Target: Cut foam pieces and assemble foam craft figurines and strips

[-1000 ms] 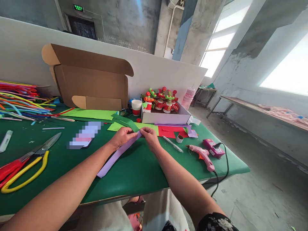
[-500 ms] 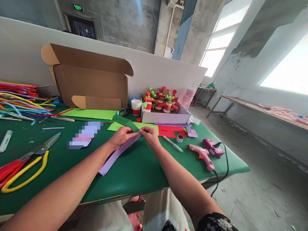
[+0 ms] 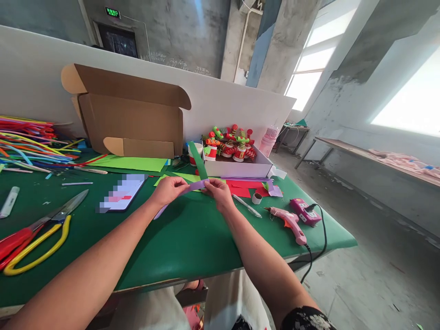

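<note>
Between my hands, above the green table, runs a purple paper strip (image 3: 197, 185). My left hand (image 3: 171, 190) pinches it along its length, and its free end droops below that wrist. At the other end my right hand (image 3: 217, 190) pinches the purple strip where it meets a green paper strip (image 3: 198, 161). The green strip stands up and away from my right fingertips, crossing it at an angle. Whether the two strips are joined is hidden by my fingers. Behind my hands lie light green paper (image 3: 188, 177) and red paper (image 3: 239, 188).
Scissors (image 3: 62, 215) and a phone (image 3: 125, 192) lie left. To the right are a pen (image 3: 246, 206), a small paper roll (image 3: 256, 198) and a corded glue gun (image 3: 288, 221). A white box (image 3: 237, 170) of paper-cup figures and a cardboard box (image 3: 130, 119) stand behind.
The green strip has swung from leaning left to standing up near my right hand. My left hand has slid along the purple strip, away from my right hand, and less of its tail shows.
</note>
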`<state>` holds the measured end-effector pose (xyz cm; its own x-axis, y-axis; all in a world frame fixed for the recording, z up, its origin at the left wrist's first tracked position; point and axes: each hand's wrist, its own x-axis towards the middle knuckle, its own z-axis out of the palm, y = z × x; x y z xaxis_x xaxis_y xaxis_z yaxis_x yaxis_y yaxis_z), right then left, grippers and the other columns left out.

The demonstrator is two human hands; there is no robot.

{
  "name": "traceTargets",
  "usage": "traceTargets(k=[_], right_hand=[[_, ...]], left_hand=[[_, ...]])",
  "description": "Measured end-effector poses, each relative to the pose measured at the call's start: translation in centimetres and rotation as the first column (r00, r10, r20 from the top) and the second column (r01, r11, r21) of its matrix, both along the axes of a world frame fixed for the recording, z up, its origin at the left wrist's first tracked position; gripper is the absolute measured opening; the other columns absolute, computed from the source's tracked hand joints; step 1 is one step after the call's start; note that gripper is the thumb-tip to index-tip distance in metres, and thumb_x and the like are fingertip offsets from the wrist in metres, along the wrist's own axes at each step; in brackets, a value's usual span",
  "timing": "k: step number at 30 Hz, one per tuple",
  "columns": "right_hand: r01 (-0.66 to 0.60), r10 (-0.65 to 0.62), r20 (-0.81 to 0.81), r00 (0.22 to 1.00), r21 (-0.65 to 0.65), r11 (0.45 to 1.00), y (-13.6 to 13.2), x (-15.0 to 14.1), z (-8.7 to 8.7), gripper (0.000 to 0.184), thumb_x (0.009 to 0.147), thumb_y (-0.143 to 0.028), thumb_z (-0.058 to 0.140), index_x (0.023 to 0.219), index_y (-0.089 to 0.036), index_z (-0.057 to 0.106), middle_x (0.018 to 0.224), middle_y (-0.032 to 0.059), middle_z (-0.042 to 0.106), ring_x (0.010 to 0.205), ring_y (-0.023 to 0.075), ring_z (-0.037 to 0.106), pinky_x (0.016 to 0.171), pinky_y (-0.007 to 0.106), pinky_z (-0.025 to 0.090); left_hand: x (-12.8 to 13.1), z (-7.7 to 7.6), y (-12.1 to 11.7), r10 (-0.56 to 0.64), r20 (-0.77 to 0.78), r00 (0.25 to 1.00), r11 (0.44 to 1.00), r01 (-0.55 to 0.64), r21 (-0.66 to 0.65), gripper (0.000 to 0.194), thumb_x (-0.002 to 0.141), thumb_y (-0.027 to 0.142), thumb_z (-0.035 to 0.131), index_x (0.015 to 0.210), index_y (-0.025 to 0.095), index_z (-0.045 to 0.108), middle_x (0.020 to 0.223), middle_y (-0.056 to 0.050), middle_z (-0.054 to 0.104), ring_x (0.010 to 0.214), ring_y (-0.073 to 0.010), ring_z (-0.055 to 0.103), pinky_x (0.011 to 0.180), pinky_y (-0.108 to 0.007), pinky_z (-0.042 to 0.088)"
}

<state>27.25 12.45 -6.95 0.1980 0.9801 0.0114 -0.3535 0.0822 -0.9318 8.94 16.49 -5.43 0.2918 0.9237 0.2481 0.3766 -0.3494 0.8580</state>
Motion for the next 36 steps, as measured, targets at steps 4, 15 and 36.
traceTargets(k=[4, 15, 36], right_hand=[[0.05, -0.046, -0.229, 0.972, 0.011, 0.999, 0.1, 0.3, 0.1, 0.023, 0.062, -0.024, 0.087, 0.068, -0.018, 0.066, 0.059, -0.0057, 0.063, 0.058, 0.0086, 0.061, 0.078, 0.027, 0.058], [0.041, 0.001, -0.471, 0.882, 0.079, 0.996, 0.1, -0.3, 0.5, 0.028, 0.068, -0.015, 0.084, 0.063, -0.021, 0.057, 0.06, -0.0079, 0.062, 0.059, 0.0069, 0.061, 0.081, 0.024, 0.057], [-0.012, 0.012, 0.0, 1.0, 0.012, 1.0, -0.3, -1.6, -0.8, 0.037, 0.048, -0.041, 0.089, 0.056, -0.019, 0.061, 0.053, -0.0052, 0.058, 0.051, 0.0087, 0.052, 0.059, 0.025, 0.045]], left_hand=[[-1.3, -0.5, 1.6, 0.334, 0.183, 0.925, 0.941, -0.317, -0.118, 0.006, 0.069, 0.025, 0.066, 0.07, 0.021, 0.069, 0.07, 0.0, 0.069, 0.065, -0.0162, 0.058, 0.059, -0.025, 0.04], [0.8, -1.7, 0.4, 0.385, 0.431, 0.816, 0.868, -0.162, -0.47, 0.016, 0.072, 0.016, 0.066, 0.085, 0.018, 0.056, 0.082, 0.0, 0.058, 0.058, -0.0103, 0.061, 0.056, -0.027, 0.053], [2.5, -0.8, -2.1, 0.045, 0.534, 0.845, 0.906, 0.19, -0.378, 0.036, 0.045, 0.039, 0.088, 0.068, 0.016, 0.073, 0.063, -0.002, 0.069, 0.059, -0.0152, 0.057, 0.054, -0.028, 0.044]])
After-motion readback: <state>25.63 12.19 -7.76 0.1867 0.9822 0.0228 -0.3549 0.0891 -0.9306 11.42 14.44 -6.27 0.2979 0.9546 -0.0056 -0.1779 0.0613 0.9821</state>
